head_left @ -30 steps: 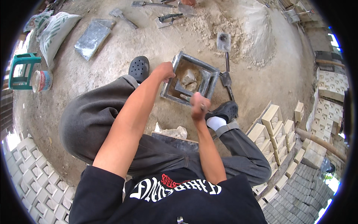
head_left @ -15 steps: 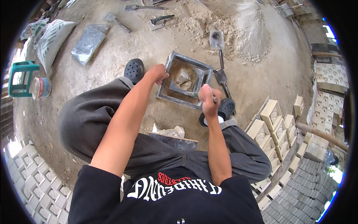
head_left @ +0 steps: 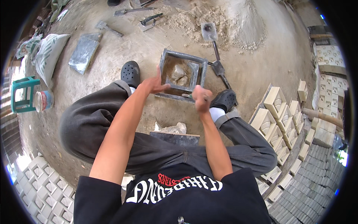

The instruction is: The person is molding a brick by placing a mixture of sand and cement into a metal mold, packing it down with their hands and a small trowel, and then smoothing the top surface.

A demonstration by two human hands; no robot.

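A grey square frame mould (head_left: 203,76) lies on the ground between my feet, with a smaller frame inside it. Pale lumps (head_left: 178,72) sit in the middle of the inner frame. My left hand (head_left: 153,84) is at the mould's near left corner, thumb and fingers spread apart, gripping nothing. Closed round a short-handled tool (head_left: 190,96) with a green part, my right hand (head_left: 202,98) is over the near right corner. The tool's tip lies at the mould's near side; its exact kind is unclear.
A shovel-like tool (head_left: 217,68) lies right of the mould, beside my right shoe (head_left: 223,100). Pale powder (head_left: 246,24) is heaped beyond. Stacked cream blocks (head_left: 276,100) stand at right. A dark board (head_left: 175,138) with white pieces lies near my lap; a green stool (head_left: 24,95) stands left.
My left hand has slid nearer along the mould's left side and its fingers have spread. My right hand has shifted slightly left with the tool, whose tip is now at the near side.
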